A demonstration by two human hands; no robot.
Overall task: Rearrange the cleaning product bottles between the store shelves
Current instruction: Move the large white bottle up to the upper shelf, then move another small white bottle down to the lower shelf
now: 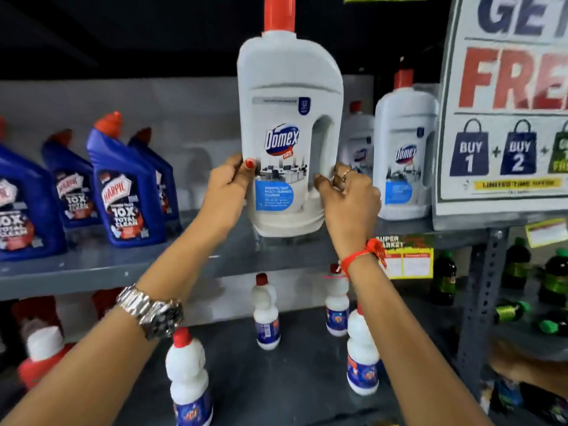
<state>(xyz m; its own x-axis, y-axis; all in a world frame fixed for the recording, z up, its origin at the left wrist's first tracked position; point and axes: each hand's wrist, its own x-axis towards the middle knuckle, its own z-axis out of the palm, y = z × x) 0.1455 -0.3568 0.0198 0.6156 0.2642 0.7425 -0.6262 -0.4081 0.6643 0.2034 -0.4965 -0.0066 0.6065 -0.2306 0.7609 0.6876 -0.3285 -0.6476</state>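
A large white Domex bottle (289, 124) with a red cap is held upright just above the upper grey shelf (92, 265). My left hand (224, 192) grips its lower left side and my right hand (350, 201) grips its lower right side by the handle cut-out. Two more white Domex bottles (405, 149) stand on the same shelf to the right. Several blue Harpic bottles (126, 182) stand on it to the left.
Small white bottles with red caps (266, 312) stand on the lower shelf (276, 379). A "Buy 1 + Buy 2" offer sign (504, 118) leans at the right. Dark green bottles (442, 278) fill the neighbouring rack beyond a perforated grey post (479, 302). Red-and-white bottles (43, 345) sit at lower left.
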